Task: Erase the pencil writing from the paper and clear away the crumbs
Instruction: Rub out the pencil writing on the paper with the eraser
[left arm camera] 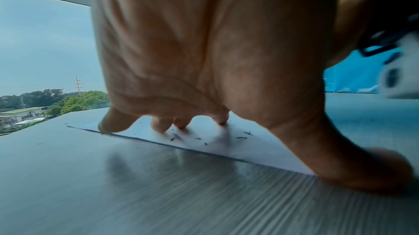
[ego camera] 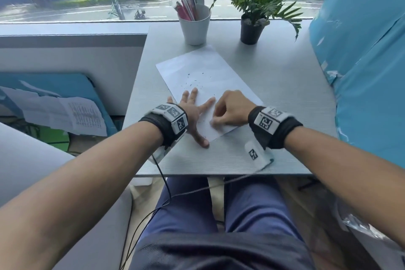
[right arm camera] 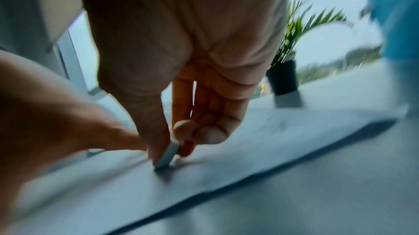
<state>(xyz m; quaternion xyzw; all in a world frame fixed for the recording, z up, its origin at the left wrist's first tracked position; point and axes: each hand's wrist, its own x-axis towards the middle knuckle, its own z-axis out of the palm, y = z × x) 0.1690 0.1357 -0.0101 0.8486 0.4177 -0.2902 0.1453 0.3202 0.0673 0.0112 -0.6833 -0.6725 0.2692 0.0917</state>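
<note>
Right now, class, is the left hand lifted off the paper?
No: the left hand lies spread with fingertips on the paper.

1. The eraser (right arm camera: 167, 156) is mostly buried between the right hand's (right arm camera: 181, 81) thumb and fingers; only a pale, smeared edge shows.
2. From the head view, that hand (ego camera: 230, 109) covers the eraser entirely.
3. Any pencil writing on the paper (ego camera: 210, 68) is too faint to tell.
4. The left hand (left arm camera: 204, 51) hides the paper beneath its palm.
5. The crumbs (ego camera: 194, 82) are tiny specks.
</note>
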